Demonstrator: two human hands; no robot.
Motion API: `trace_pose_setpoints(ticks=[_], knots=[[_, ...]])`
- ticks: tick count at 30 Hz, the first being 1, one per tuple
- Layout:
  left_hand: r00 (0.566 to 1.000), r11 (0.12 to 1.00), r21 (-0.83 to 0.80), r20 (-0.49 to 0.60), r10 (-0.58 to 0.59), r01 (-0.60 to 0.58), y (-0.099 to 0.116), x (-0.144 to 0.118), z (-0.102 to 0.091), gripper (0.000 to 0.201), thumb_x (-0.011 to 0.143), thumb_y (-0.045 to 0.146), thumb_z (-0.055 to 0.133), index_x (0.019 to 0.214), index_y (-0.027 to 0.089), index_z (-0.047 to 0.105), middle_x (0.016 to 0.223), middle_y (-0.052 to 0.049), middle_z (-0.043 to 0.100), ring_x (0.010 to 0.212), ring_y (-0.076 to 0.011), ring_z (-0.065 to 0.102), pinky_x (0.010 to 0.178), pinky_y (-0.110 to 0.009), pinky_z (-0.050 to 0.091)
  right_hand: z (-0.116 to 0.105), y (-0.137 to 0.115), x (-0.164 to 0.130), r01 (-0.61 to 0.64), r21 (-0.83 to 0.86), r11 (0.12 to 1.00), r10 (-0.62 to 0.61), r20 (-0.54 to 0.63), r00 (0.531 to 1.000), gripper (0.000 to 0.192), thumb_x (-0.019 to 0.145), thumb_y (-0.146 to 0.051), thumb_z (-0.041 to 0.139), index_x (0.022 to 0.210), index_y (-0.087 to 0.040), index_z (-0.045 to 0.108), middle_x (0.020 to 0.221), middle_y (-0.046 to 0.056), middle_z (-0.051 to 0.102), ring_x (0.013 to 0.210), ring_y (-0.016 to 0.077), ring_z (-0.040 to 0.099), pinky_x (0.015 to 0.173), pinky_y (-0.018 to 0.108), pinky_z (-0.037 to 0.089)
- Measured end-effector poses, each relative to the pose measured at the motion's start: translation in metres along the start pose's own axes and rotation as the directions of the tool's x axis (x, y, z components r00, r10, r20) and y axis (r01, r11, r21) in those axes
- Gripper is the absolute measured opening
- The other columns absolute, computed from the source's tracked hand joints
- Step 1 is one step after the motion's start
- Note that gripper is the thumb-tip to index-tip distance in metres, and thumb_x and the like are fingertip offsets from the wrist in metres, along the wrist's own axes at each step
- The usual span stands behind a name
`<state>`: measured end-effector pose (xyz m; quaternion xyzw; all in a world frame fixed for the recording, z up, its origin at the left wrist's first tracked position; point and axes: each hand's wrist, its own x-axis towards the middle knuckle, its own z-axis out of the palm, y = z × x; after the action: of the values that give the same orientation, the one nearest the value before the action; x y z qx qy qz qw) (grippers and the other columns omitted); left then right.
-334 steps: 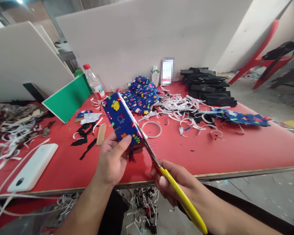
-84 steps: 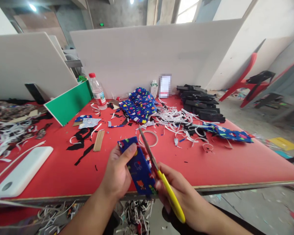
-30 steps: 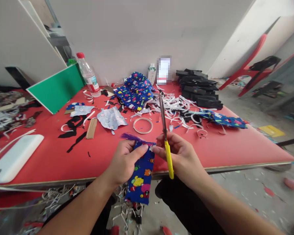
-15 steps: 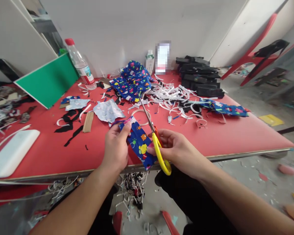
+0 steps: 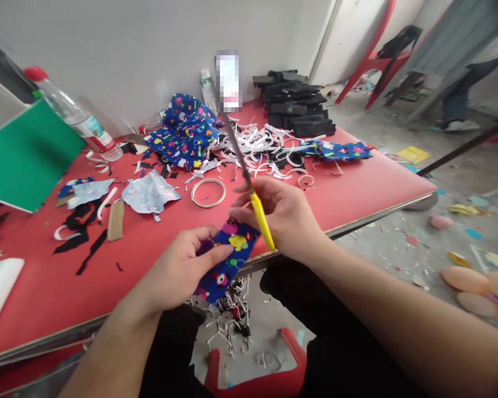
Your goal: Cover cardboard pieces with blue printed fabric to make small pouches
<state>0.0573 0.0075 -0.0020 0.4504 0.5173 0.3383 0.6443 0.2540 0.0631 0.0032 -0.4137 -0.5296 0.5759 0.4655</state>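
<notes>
My left hand (image 5: 186, 268) pinches a folded strip of blue printed fabric (image 5: 228, 262) between thumb and fingers, above the front edge of the table. In my right hand (image 5: 290, 215) is a pair of scissors (image 5: 262, 221) with a yellow handle; the blades point up and away from me. Fingertips of that hand are at the strip's upper end; whether they grip it I cannot tell. A larger crumpled piece of the same fabric (image 5: 186, 132) lies behind, and another folded piece (image 5: 340, 150) lies to the right.
A roll of narrow tape (image 5: 208, 193) lies on the red table (image 5: 166, 309). White strip scraps (image 5: 257, 141), a stack of black pieces (image 5: 301, 105), a plastic bottle (image 5: 89, 124), a green board (image 5: 33, 157) and a lit phone (image 5: 228, 80) stand or lie farther back.
My view has turned right, so the table's things sit farther left. The fabric strip now slants the other way. My right hand has lifted the scissors to the strip's upper end.
</notes>
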Motion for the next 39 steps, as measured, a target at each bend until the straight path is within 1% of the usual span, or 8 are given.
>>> trace_pose_setpoints(ticks=[3, 5, 7, 11, 17, 25, 34, 39], knots=[[0.949, 0.957, -0.221, -0.29, 0.122, -0.191, 0.0, 0.01, 0.005, 0.033, 0.075, 0.035, 0.093, 0.099, 0.019, 0.077, 0.089, -0.006, 0.081, 0.068, -0.0182, 0.075, 0.06, -0.027, 0.063, -0.01, 0.003, 0.002, 0.031, -0.066, 0.997, -0.039, -0.128, 0.991, 0.055, 0.066, -0.061, 0.091, 0.086, -0.025, 0.055, 0.075, -0.005, 0.054, 0.066, 0.012, 0.051, 0.057, 0.028, 0.042], [0.868, 0.874, -0.324, -0.458, 0.19, -0.363, 0.0, 0.015, 0.004, 0.036, 0.069, 0.028, 0.096, 0.098, 0.021, 0.076, 0.091, -0.003, 0.081, 0.073, -0.0185, 0.077, 0.065, -0.028, 0.065, -0.018, 0.004, -0.001, -0.054, -0.112, 0.992, 0.05, -0.035, 0.998, 0.054, 0.073, -0.066, 0.085, 0.085, -0.025, 0.051, 0.072, -0.007, 0.047, 0.06, 0.0101, 0.042, 0.053, 0.027, 0.036], [0.805, 0.805, -0.354, -0.542, 0.239, -0.477, 0.001, 0.016, 0.004, 0.036, 0.066, 0.024, 0.096, 0.096, 0.022, 0.076, 0.089, -0.002, 0.08, 0.074, -0.0188, 0.077, 0.066, -0.028, 0.065, -0.021, 0.002, -0.008, -0.131, -0.224, 0.966, 0.158, 0.107, 0.982, 0.053, 0.078, -0.068, 0.08, 0.087, -0.025, 0.05, 0.074, -0.006, 0.046, 0.061, 0.011, 0.041, 0.053, 0.027, 0.037], [0.754, 0.755, -0.343, -0.589, 0.291, -0.559, 0.003, 0.013, 0.005, 0.032, 0.072, 0.026, 0.093, 0.098, 0.024, 0.075, 0.09, -0.001, 0.08, 0.073, -0.0203, 0.077, 0.064, -0.03, 0.064, -0.014, -0.004, -0.027, -0.101, -0.523, 0.847, 0.251, 0.225, 0.941, 0.047, 0.081, -0.063, 0.077, 0.086, -0.025, 0.049, 0.076, -0.003, 0.055, 0.065, 0.0152, 0.048, 0.056, 0.029, 0.039], [0.767, 0.757, -0.356, -0.574, 0.286, -0.549, 0.002, 0.01, -0.002, 0.037, 0.073, 0.036, 0.093, 0.1, 0.023, 0.072, 0.098, -0.007, 0.081, 0.085, -0.0272, 0.08, 0.068, -0.035, 0.066, -0.002, -0.003, -0.033, 0.017, -0.731, 0.682, 0.151, 0.164, 0.975, 0.044, 0.078, -0.058, 0.079, 0.091, -0.027, 0.049, 0.08, 0.001, 0.066, 0.066, 0.0197, 0.055, 0.06, 0.031, 0.039], [0.774, 0.755, -0.372, -0.572, 0.272, -0.541, 0.003, 0.007, 0.001, 0.039, 0.072, 0.036, 0.093, 0.103, 0.025, 0.071, 0.094, -0.006, 0.08, 0.089, -0.0294, 0.08, 0.068, -0.037, 0.067, 0.002, 0.006, -0.032, 0.048, -0.739, 0.672, 0.159, 0.207, 0.965, 0.035, 0.086, -0.052, 0.071, 0.086, -0.028, 0.046, 0.066, -0.004, 0.061, 0.055, 0.0163, 0.049, 0.053, 0.029, 0.035], [0.797, 0.731, -0.436, -0.555, 0.241, -0.524, 0.001, 0.009, 0.004, 0.041, 0.069, 0.031, 0.095, 0.1, 0.025, 0.07, 0.09, -0.002, 0.079, 0.07, -0.0214, 0.076, 0.06, -0.033, 0.065, -0.002, 0.014, -0.027, 0.063, -0.783, 0.618, 0.108, 0.164, 0.98, 0.024, 0.082, -0.045, 0.072, 0.088, -0.026, 0.058, 0.061, -0.004, 0.059, 0.053, 0.016, 0.049, 0.052, 0.029, 0.034], [0.778, 0.724, -0.427, -0.582, 0.238, -0.541, -0.003, 0.011, 0.006, 0.036, 0.073, 0.031, 0.093, 0.1, 0.025, 0.07, 0.092, -0.002, 0.08, 0.075, -0.0218, 0.077, 0.062, -0.033, 0.065, 0.001, 0.016, -0.028, 0.05, -0.81, 0.585, 0.079, 0.118, 0.99, 0.033, 0.083, -0.048, 0.073, 0.071, -0.026, 0.05, 0.054, -0.004, 0.052, 0.05, 0.0149, 0.042, 0.049, 0.029, 0.028]])
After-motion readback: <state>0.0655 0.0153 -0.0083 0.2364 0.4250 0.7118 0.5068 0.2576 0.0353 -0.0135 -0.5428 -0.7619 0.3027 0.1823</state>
